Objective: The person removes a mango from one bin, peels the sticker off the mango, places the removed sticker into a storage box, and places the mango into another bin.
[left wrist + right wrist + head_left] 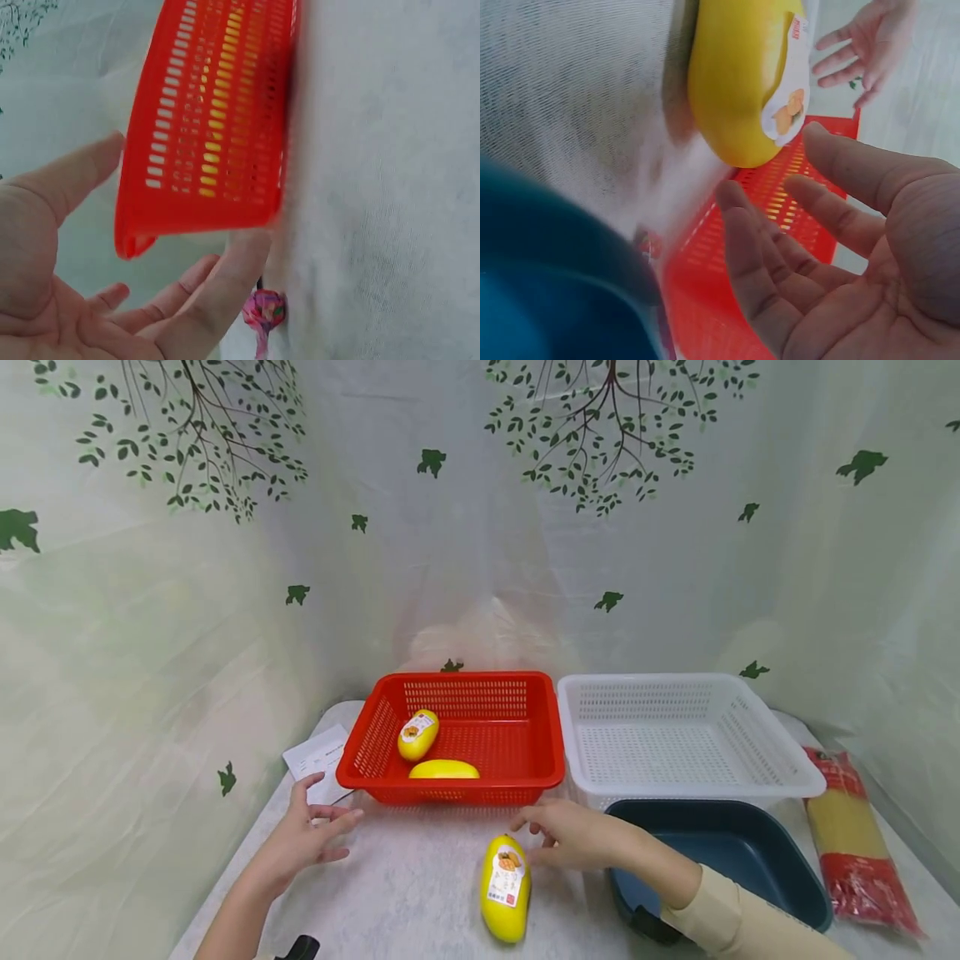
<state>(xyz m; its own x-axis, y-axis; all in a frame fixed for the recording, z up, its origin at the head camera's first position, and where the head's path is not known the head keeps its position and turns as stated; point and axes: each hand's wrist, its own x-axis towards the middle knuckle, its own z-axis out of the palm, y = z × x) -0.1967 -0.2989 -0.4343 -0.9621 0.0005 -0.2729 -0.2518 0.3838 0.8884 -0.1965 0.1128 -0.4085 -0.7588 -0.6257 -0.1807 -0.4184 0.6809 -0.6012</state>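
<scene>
A yellow mango with a white label lies on the table in front of the red basket. Beside its upper end hovers my right hand, fingers loosely bent and holding nothing. The right wrist view shows a gap between these fingers and the mango. My left hand is spread near the basket's front left corner, also holding nothing; whether its fingertips touch the basket is unclear. Inside the basket are two more yellow mangoes, one labelled mango at the left and one mango partly hidden by the front rim.
Right of the red basket stands a white basket, with a dark blue basin before it, under my right forearm. A red-and-yellow plastic bag lies at the right edge. White papers lie at the left. A pink-wrapped lollipop shows beyond the basket.
</scene>
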